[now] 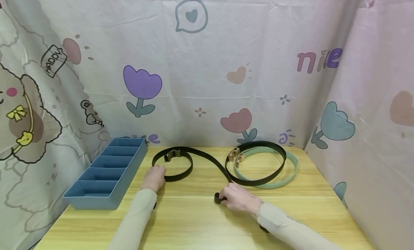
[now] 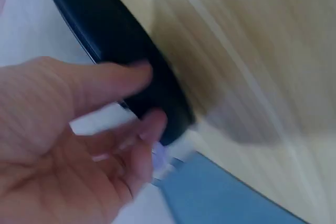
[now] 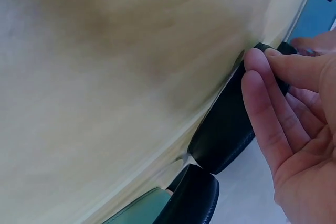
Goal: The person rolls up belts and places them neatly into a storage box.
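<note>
A black belt (image 1: 207, 155) stands on its edge on the table, its left part looped around a dark buckle (image 1: 172, 155) and its strap running right. My left hand (image 1: 153, 178) pinches the near left side of the loop. In the left wrist view, the thumb and fingers lie on either side of the black strap (image 2: 113, 30). With my right hand (image 1: 239, 198) I pinch the strap near its other end, and a short curled tip (image 1: 217, 198) sticks out to the left. The right wrist view shows the strap (image 3: 226, 121) between thumb and fingers.
Right of the strap, a second black belt (image 1: 281, 163) is coiled, overlapping a mint green belt (image 1: 295, 171); both have gold-coloured buckles. A blue compartment tray (image 1: 124, 183) sits on the left of the wooden table (image 1: 187, 221). Printed curtains (image 1: 194, 63) hang behind and at both sides.
</note>
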Demonstrator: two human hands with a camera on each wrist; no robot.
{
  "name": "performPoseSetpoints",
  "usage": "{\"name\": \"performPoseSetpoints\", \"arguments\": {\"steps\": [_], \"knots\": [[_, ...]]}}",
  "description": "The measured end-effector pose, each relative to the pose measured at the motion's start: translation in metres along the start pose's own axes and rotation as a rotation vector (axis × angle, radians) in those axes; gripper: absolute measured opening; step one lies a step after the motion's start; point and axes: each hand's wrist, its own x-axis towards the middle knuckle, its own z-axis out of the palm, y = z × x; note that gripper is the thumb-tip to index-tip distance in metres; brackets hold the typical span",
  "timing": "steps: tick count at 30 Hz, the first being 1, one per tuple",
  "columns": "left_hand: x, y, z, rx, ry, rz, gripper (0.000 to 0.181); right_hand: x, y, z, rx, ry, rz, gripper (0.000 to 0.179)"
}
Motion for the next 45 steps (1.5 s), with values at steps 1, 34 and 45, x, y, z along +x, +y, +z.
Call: {"name": "performPoseSetpoints", "arguments": {"steps": [1, 34, 45], "knots": [[-0.002, 0.004, 0.001, 0.024, 0.011, 0.006, 0.021, 0.000, 0.000, 0.000, -0.003, -0.003, -0.002, 0.021], [-0.018, 0.125, 0.028, -0.458, -0.355, 0.449, 0.016, 0.009, 0.007, 0.003, -0.053, 0.037, -0.259, 0.024], [-0.014, 0.120, 0.031, -0.502, -0.366, 0.461, 0.026, 0.010, 0.014, 0.000, -0.299, 0.085, -0.383, 0.033]]}}
